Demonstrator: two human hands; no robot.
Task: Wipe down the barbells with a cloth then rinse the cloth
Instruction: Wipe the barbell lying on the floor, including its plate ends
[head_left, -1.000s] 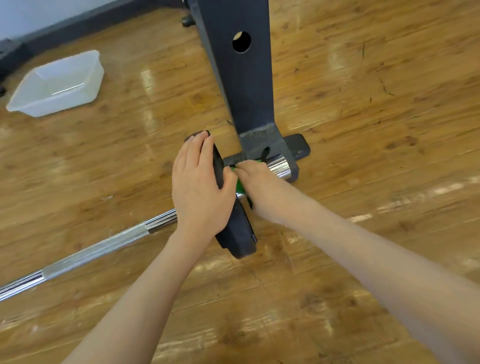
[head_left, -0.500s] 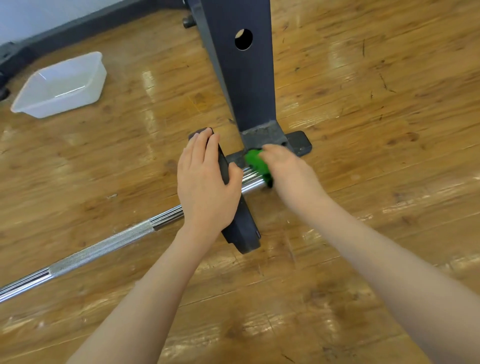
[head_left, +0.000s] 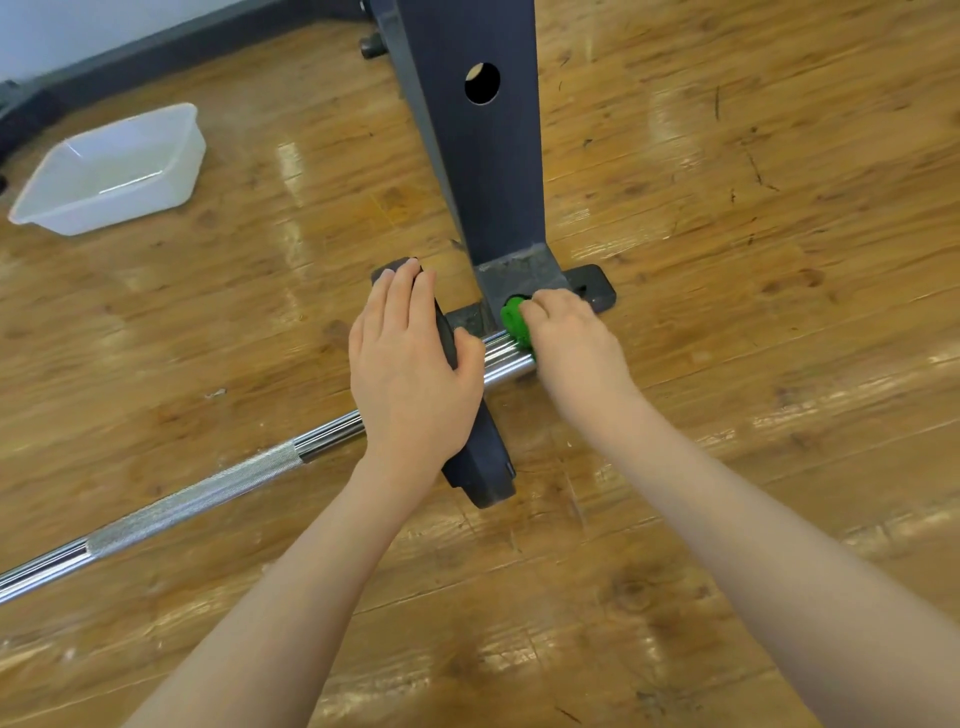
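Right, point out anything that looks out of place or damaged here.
Nothing stands out. The barbell lies on the wood floor, left hand resting on its black plate, right hand holding the green cloth on the sleeve. The white tub sits upright, nothing spilled.

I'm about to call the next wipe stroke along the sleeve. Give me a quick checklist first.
1. Green cloth gripped by right hand: ok.
2. Cloth touching the barbell sleeve end: ok.
3. Left hand resting on the weight plate to steady it: ok.
4. Sleeve bare between plate and cloth: ok.
5. Cloth clean enough to continue: cannot tell.
6. White tub within view for rinsing: ok; whether it holds water: cannot tell.
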